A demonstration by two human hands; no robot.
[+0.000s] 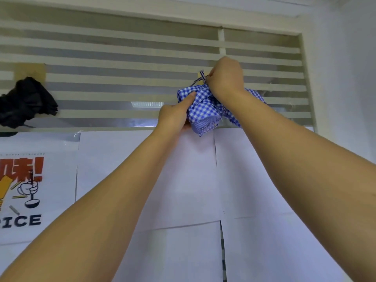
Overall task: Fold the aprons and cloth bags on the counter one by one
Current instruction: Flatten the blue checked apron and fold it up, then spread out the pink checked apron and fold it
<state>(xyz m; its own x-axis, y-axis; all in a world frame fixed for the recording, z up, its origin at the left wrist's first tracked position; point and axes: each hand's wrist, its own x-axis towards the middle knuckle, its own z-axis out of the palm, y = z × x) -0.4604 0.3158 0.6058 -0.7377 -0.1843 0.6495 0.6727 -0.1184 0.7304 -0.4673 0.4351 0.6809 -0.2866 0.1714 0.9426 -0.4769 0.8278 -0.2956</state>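
A bunched blue-and-white checked cloth [203,110] hangs high on the striped window wall, with a striped strap [200,79] rising from its top. My left hand [175,116] grips the bundle from the left and below, thumb pressed into the fabric. My right hand [226,78] is above it, fingers pinching the strap where it meets a small tan hook or tape patch. Both arms reach up from the bottom of the view. A black bunched cloth [26,101] hangs on the wall at far left. The counter is out of sight.
White paper sheets [183,180] cover the wall below the window. A poster [20,190] with red characters and a cartoon hand is at lower left. A tan tape patch [30,71] sits above the black cloth. A white wall corner [345,78] stands at right.
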